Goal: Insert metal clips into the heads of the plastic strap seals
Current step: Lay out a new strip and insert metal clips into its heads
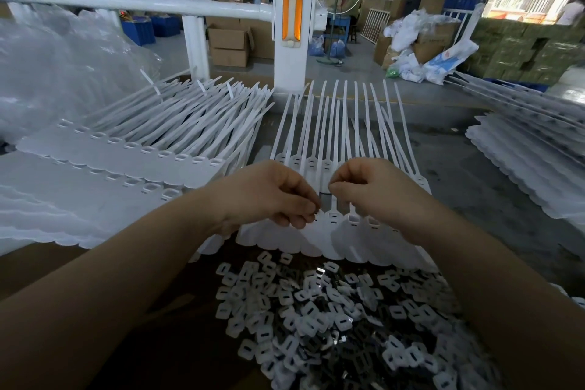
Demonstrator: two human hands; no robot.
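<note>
While both our hands hover over strap seals [335,231] fanned flat at table centre, heads toward us: left hand [269,196] curled, fingertips pinched near seal head, whatever they hold too small to tell. Right hand [370,190] curled too, thumb and forefinger nipping small dark piece, likely clip. Loose metal clips [332,317] heaped just below seals, nearest us. More seal stacks [133,149] at our left, others [531,162] right.
</note>
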